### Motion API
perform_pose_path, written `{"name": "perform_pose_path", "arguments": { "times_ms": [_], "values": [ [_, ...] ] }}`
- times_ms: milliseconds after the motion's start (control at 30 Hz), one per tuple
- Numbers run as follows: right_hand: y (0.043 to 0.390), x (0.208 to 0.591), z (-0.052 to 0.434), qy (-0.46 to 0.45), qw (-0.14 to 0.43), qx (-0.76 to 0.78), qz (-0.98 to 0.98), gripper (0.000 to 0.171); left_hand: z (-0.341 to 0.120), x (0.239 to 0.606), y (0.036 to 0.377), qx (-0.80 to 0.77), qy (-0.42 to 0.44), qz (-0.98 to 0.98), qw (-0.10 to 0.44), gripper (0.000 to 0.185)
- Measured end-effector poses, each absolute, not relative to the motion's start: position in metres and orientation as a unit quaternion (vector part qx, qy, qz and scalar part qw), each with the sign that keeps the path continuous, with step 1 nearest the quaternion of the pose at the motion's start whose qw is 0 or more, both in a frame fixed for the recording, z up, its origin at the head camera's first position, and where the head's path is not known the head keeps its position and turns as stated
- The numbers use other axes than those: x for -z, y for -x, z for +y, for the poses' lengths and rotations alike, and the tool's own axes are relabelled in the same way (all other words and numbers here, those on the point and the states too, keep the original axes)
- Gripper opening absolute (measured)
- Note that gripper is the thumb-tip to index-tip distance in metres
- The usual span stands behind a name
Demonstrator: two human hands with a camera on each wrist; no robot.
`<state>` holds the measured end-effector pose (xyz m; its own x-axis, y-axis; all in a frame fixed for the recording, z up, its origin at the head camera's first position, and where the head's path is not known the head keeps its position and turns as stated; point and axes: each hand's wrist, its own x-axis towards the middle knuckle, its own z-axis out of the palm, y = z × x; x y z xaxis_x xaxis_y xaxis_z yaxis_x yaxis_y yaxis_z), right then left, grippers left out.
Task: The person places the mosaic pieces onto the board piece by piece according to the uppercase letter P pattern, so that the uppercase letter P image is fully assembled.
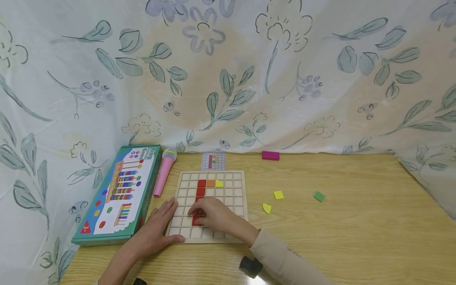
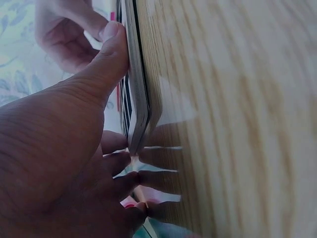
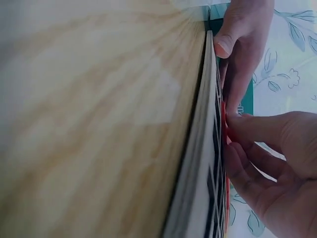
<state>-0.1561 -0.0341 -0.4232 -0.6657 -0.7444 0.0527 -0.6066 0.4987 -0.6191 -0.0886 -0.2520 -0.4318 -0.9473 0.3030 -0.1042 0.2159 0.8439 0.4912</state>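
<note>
A wooden grid board point(image 1: 217, 235) lies on the table with a column of red square tiles point(image 1: 200, 191), an orange tile point(image 1: 211, 183) and a yellow rounded tile point(image 1: 219, 183) in its cells. My right hand point(image 1: 213, 213) is over the lower part of the red column, thumb and fingers curled, pinching a red square tile point(image 3: 224, 121) at the board's surface; the hand hides part of the column. With its fingers spread along the left edge and its thumb on the front left corner, my left hand point(image 1: 156, 225) rests against the board.
Right of the board lie a yellow square point(image 1: 278, 194), a yellow rounded piece point(image 1: 266, 208) and a green tile point(image 1: 319, 196). Behind it are a pattern card point(image 1: 213, 161) and a magenta block point(image 1: 270, 155). A pink microphone point(image 1: 164, 174) and a green game box point(image 1: 117, 194) stand left.
</note>
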Motion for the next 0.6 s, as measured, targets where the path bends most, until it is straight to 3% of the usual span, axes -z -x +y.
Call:
{"name": "perform_pose_path", "arguments": {
  "times_ms": [300, 600],
  "values": [
    [0.16, 0.401, 0.004, 0.391, 0.119, 0.355, 0.841, 0.022, -0.25, 0.433, 0.09, -0.246, -0.141, 0.955, 0.086, 0.105],
    [0.179, 0.397, 0.096, 0.341, 0.06, 0.36, 0.866, 0.023, -0.252, 0.433, 0.089, -0.252, -0.141, 0.954, 0.086, 0.106]
  ]
}}
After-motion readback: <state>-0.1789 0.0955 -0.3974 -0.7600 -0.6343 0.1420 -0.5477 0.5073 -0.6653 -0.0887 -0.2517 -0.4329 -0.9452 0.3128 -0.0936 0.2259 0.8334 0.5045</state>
